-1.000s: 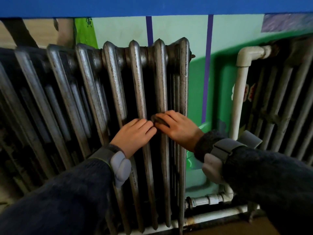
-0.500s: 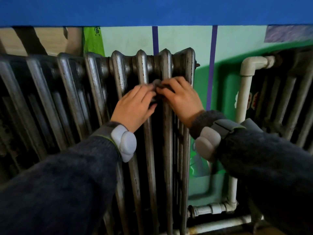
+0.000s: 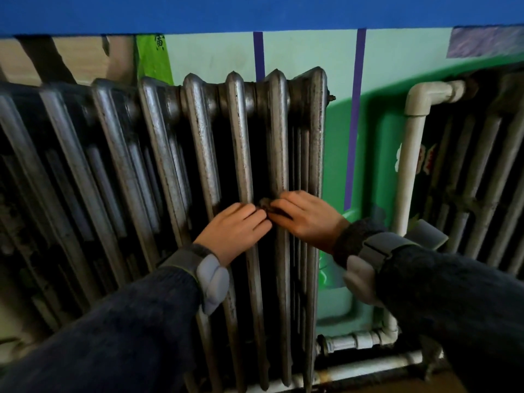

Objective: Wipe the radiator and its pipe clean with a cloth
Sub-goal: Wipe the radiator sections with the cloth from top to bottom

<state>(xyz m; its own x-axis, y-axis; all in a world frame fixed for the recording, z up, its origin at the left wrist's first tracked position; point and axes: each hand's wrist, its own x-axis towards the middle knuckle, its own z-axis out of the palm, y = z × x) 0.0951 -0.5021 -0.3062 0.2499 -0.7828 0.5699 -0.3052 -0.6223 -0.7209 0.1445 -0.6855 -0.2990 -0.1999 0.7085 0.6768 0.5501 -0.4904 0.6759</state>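
Mid-frame, the left hand [image 3: 232, 231] and right hand [image 3: 306, 219] are pinching a dark cloth [image 3: 265, 204] between bent fingertips, against the radiator [image 3: 239, 137], whose ribs are running vertically.

Dark navy knit sleeves [image 3: 127, 336], grey strapped wrist devices [image 3: 211, 279]

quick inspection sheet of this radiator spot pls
surface: radiator columns grey, dark-speckled, with dark gaps between them
job's things: cloth small and dark, at a column between both hands; white pipe upright at right
clutter: nothing seen
hands: right hand pinches cloth; left hand fingers reach it, grip hidden
cables: nothing seen
surroundings: green painted wall; second radiator far right
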